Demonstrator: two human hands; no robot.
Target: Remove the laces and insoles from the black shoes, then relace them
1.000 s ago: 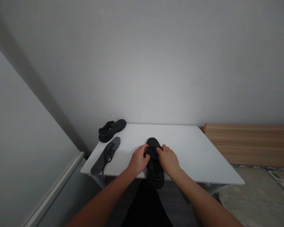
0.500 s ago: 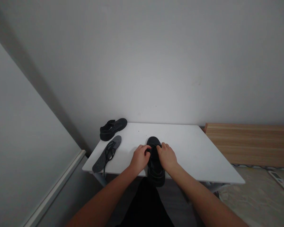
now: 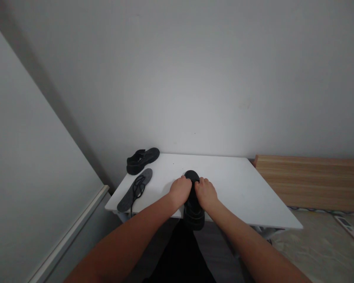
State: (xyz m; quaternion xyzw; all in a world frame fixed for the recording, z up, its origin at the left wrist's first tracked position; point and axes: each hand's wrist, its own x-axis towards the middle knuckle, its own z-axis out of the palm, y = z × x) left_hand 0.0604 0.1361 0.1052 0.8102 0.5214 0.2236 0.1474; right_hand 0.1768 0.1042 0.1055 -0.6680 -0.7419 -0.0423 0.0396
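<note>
A black shoe [image 3: 192,208] lies at the front edge of the white table, toe toward the wall and heel jutting past the edge over my lap. My left hand [image 3: 180,190] is closed on the left side of its upper, near the front of the opening. On the opposite side, my right hand [image 3: 205,193] grips the upper with bent fingers. My hands hide the tongue area, so what exactly the fingertips pinch is not visible. To the left lies a grey insole [image 3: 125,203] with a loose black shoelace [image 3: 139,185] bunched on top.
A second black shoe [image 3: 142,160] stands at the back left corner of the white table [image 3: 242,188]. The wall rises directly behind the table. A wooden panel [image 3: 306,182] and a white power strip [image 3: 349,229] are on the right.
My left hand has shifted up and inward over the shoe's upper, its fingers more curled. My right hand has hardly moved. The view has shifted slightly.
</note>
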